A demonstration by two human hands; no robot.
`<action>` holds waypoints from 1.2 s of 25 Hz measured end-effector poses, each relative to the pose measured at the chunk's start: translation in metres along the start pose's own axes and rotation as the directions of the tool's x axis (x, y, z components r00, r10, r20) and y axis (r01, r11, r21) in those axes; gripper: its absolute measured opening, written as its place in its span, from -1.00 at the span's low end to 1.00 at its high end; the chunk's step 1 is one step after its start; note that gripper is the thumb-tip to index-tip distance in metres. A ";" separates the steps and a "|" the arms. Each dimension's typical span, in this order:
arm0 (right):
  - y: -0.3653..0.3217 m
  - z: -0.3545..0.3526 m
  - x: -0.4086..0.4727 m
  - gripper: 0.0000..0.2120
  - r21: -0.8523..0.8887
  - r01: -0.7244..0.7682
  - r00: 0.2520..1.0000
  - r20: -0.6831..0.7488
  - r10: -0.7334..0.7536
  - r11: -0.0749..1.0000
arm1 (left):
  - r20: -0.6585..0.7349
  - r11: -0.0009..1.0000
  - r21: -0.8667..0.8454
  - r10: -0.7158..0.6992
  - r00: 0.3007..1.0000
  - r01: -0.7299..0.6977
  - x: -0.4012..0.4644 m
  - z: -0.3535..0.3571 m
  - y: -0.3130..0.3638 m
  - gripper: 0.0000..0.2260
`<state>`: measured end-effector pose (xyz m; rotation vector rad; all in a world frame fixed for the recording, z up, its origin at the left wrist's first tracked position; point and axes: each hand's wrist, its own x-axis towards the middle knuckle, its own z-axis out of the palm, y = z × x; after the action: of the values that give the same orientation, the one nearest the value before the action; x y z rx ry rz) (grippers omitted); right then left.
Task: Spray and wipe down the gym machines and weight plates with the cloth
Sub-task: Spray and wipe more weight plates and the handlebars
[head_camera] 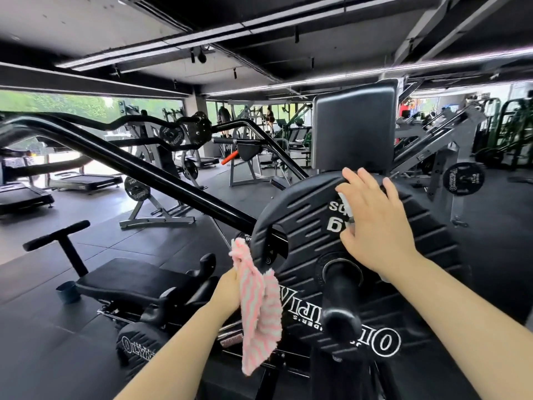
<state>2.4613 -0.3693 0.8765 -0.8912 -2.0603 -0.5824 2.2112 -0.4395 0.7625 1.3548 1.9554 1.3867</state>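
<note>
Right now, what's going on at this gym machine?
A person is cleaning gym equipment. Their left hand grips a pink and white striped cloth, which hangs beside the large black weight plate loaded on the machine's peg. Their right hand is up against the plate's upper face, wrapped around something small and pale, probably the spray bottle, though it is mostly hidden. The cloth is not on the plate's face.
</note>
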 end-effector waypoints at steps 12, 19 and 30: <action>-0.039 -0.006 0.057 -0.44 0.099 0.121 0.966 0.216 -0.141 0.988 | 0.066 0.862 0.272 0.427 0.902 -0.428 0.034 0.001 0.126 -0.55; -0.032 -0.013 0.057 -0.43 0.144 0.141 0.968 0.187 -0.167 0.979 | 0.267 0.983 -0.032 0.181 0.947 -0.179 0.053 -0.022 0.104 -0.62; -0.023 -0.023 0.039 -0.39 0.110 0.008 0.988 0.154 -0.025 0.994 | -0.087 0.825 0.472 0.394 0.915 -0.310 0.043 0.002 0.119 -0.53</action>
<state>2.4383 -0.3843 0.9188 -0.8799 -2.2184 -0.4149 2.2504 -0.3960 0.8747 1.9501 2.3388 1.2895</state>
